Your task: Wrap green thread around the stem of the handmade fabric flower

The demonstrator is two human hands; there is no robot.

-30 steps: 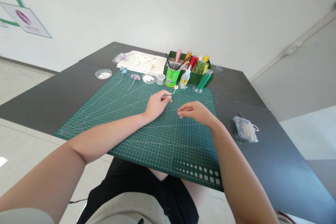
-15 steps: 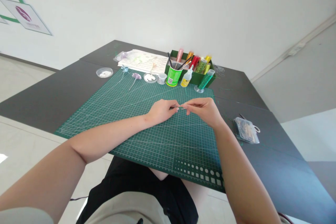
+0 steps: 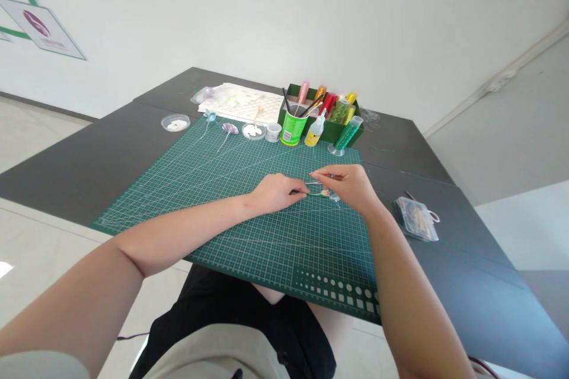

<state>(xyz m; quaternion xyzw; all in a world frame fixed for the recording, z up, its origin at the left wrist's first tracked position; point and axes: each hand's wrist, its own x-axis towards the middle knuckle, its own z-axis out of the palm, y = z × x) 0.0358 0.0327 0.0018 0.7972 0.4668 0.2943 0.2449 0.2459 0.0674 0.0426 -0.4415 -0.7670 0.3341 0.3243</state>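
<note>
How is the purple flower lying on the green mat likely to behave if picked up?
The purple flower is probably light, being small and thinly made. Its slender stem would likely flex rather than stay rigid. The thin, spread petals might crumple under a firm pinch.

Hands (image 3: 279, 192): two are working
Green stem (image 3: 316, 194): one is showing
Green mat (image 3: 249, 237): one is lying flat
Clear dishes (image 3: 166, 123): two are resting
Purple flower (image 3: 230, 128): one is lying
Green cup (image 3: 293, 130): one is standing
Squeeze bottle (image 3: 314, 132): one is standing
Green box (image 3: 332, 131): one is standing
</note>
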